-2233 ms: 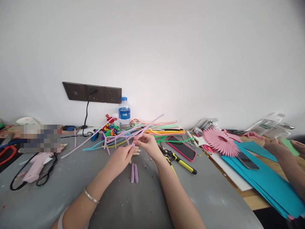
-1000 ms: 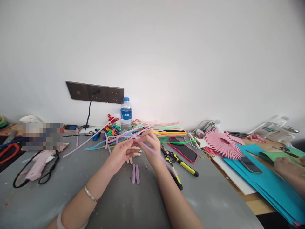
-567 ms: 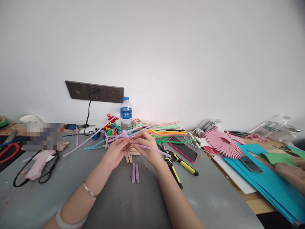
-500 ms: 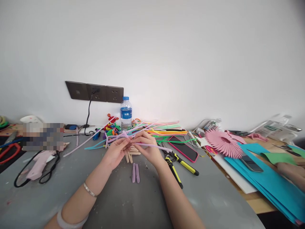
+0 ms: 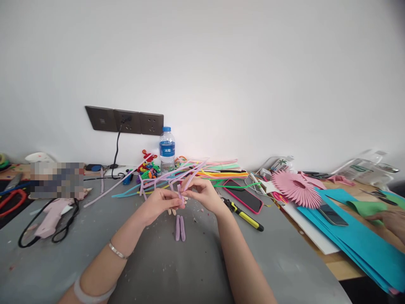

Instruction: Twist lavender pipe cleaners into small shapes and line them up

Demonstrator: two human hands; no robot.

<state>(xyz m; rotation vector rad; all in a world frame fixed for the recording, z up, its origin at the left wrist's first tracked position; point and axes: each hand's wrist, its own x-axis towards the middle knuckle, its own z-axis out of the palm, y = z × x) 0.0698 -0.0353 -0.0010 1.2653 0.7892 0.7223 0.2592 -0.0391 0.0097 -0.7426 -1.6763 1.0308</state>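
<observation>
Both hands meet over the grey table, near its middle. My left hand pinches the lower part of a light purple pipe cleaner. My right hand grips the same pipe cleaner just above, and its free length slants up to the right. Two purple wrapped sticks lie side by side below the hands. Bare wooden sticks are partly hidden under my left hand. Behind the hands lies a pile of coloured pipe cleaners.
A water bottle stands by the wall. Yellow-black pliers and a phone lie right of my hands. A pink glue gun is at left. Blue paper and another person's hand are at right.
The pipe cleaner, earlier pointing right from my fingers, now points up. Both hands have shifted slightly right, and my right arm now covers part of the pliers. The other person's hand has moved.
</observation>
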